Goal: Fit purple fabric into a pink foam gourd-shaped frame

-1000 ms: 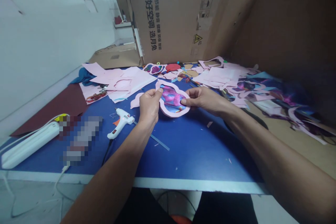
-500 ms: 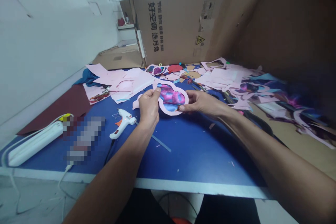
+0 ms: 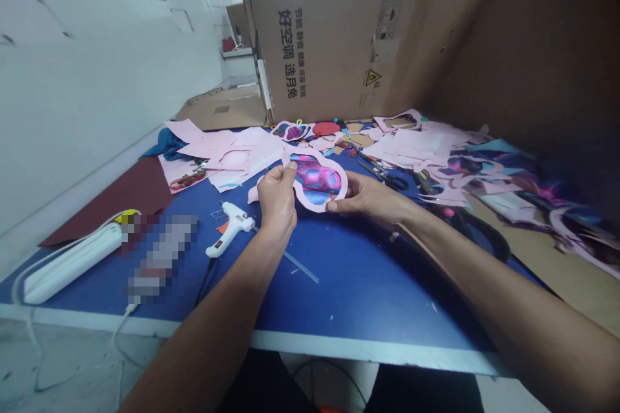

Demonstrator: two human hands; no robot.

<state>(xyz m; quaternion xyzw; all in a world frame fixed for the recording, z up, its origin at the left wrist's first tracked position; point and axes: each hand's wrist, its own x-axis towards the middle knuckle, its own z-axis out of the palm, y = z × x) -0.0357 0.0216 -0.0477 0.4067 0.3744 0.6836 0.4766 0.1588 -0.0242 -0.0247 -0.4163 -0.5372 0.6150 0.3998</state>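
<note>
Brown cardboard carton point(image 3: 320, 32) stands at the far end of my view, behind the blue desk point(image 3: 368, 290), with a white wall point(image 3: 97, 77) running down the left. Its black print reads 好空调 选月兔, with a smaller line, 节能 静音 健康 环保 智能, beside it. A yellow warning triangle point(image 3: 372, 77) sits lower right on the carton.

Pink paper offcuts point(image 3: 411, 148) cover the far edge of the desk, and galaxy-print scraps point(image 3: 504, 171) spread out to the right. A maroon sheet point(image 3: 111, 206) lies at the left, under a white power strip point(image 3: 72, 264). Beside the strip is an object too pixelated for me to make out point(image 3: 162, 251). Scissors point(image 3: 385, 174) lie just beyond my right hand point(image 3: 365, 200), and a white glue gun point(image 3: 231, 227) rests just left of my left hand point(image 3: 277, 197).

Both hands are raised over the desk, gripping a gourd-shaped pink frame point(image 3: 310, 153) set around shiny galaxy foil point(image 3: 314, 175). My left thumb presses the frame's left rim with the fingers point(image 3: 269, 188) curled behind it. My right thumb and fingers point(image 3: 334, 205) pinch its lower right rim. A pink cutout point(image 3: 254, 194) pokes out just left of my left hand.
</note>
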